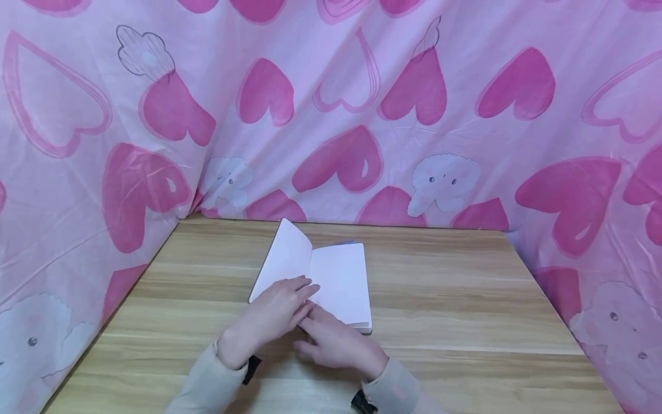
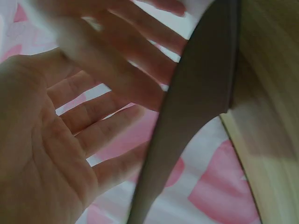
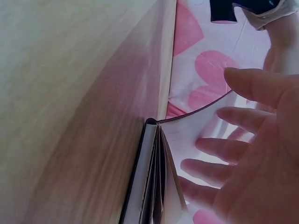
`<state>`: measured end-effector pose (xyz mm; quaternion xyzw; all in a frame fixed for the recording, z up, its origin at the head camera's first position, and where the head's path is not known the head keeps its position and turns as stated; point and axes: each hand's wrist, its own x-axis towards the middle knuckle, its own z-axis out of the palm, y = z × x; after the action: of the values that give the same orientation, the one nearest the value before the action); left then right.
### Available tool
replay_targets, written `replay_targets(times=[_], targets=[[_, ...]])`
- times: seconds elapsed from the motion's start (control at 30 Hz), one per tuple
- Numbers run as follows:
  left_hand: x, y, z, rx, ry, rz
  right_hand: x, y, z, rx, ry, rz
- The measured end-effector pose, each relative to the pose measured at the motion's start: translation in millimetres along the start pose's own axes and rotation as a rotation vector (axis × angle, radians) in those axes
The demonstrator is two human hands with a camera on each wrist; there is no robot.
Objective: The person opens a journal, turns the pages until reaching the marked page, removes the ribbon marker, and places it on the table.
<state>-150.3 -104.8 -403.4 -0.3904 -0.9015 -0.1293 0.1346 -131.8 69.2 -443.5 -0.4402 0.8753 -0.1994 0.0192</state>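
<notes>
An open notebook (image 1: 341,282) with blank white pages lies on the wooden table. Its left side (image 1: 287,256) stands tilted up; from beneath, the dark cover (image 2: 201,70) shows in the left wrist view. My left hand (image 1: 276,307) reaches across the lower part of that raised side, fingers extended. Close in front of the spine, my right hand (image 1: 338,342) overlaps the left fingertips in the head view. In the right wrist view, the right fingers (image 3: 219,149) are spread and nearly straight, with fingertips right at the raised page (image 3: 182,135).
A small blue item (image 1: 347,242) peeks out behind the notebook's top edge. Pink heart-patterned cloth (image 1: 336,115) hangs around the back and sides of the table (image 1: 455,322). Black straps (image 1: 251,369) sit at both wrists.
</notes>
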Motion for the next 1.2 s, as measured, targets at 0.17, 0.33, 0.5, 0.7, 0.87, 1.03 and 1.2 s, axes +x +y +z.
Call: replay_targets(times=[0.17,0.33,0.5,0.7,0.87,1.03,1.2], targets=[[-1.8,-7.0,8.7,-0.007,-0.055,-0.043,-1.6,0,-1,-0.051,-0.048,-0.013],[-3.4,-12.3,16.0,0.003,-0.089,-0.070,-4.1,-1,-5,-0.060,-0.077,-0.049],[-4.2,-16.1,23.3,0.005,-0.092,-0.076,-8.5,4,-17,0.026,-0.124,-0.052],[-4.9,-19.1,27.1,0.023,-0.097,-0.078,-15.1,15,-30,0.098,-0.163,0.062],[-4.9,-18.8,26.3,0.033,-0.122,-0.115,-19.7,28,-36,0.105,-0.177,0.173],[-5.4,-18.2,24.0,0.084,-0.159,-0.173,-24.2,45,-40,0.170,-0.145,0.274],[-7.8,-18.0,21.9,0.134,-0.201,-0.245,-30.9,63,-41,0.165,-0.154,0.376]])
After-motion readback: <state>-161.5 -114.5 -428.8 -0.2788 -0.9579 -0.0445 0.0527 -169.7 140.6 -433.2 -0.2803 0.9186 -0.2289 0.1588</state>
